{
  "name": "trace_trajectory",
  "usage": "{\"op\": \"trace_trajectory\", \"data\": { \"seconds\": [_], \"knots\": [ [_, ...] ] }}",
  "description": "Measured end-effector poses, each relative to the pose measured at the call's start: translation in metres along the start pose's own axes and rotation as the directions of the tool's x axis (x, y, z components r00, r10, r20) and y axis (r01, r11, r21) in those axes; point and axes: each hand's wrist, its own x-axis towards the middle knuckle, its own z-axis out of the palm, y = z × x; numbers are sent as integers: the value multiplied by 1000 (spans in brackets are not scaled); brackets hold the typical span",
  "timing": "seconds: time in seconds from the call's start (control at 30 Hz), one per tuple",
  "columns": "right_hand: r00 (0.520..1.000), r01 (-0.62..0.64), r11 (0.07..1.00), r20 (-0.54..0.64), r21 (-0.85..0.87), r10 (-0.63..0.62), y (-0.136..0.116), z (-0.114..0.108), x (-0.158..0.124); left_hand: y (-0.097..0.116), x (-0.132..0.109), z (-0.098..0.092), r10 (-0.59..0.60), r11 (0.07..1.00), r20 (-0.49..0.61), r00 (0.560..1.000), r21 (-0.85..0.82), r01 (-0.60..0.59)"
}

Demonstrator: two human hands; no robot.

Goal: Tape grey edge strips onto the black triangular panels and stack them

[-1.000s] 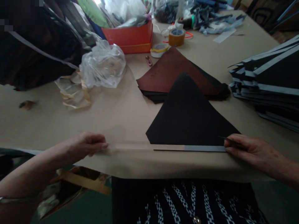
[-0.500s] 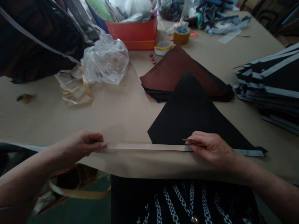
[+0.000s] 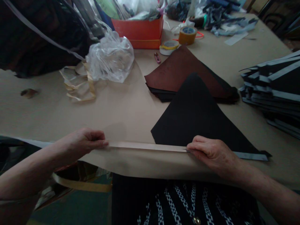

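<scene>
Where the pale strip [image 3: 145, 146] lies: stretched between both hands near the worktop [image 3: 117, 115] edge, right part along the black piece's [image 3: 197, 112] lower edge
Left hand [image 3: 90, 139]: thumb and fingers pinching the strip's left end
Right hand [image 3: 212, 153]: grip closed on a pointed tool [image 3: 185, 149], mostly hidden; strip meets the fingertips
Grey band [image 3: 252, 156]: on black piece, right of right hand
Brown piece [image 3: 182, 73]: behind black piece

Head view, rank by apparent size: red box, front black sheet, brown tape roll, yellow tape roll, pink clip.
1. Black sheet
2. Red box
3. Brown tape roll, yellow tape roll: too alike to rank
4. Pink clip
</scene>
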Motion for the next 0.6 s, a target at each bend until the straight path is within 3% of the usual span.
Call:
{"op": "trace_trajectory", "data": {
  "seconds": [0.37,0.5,0.6],
  "knots": [
    [998,48,966,-18,-252,-54,0,5,0,-15,-8,-12,-9,993,-13,1000,-119,8],
    [997,-31,979,57,-200,43,-2,3,1,-25,-11,-24,-72,996,-68,995,-60,67],
    [997,-7,980,71,-199,22,-2,2,1,-36,-13,-32,-128,992,-131,983,2,130]
  ]
}}
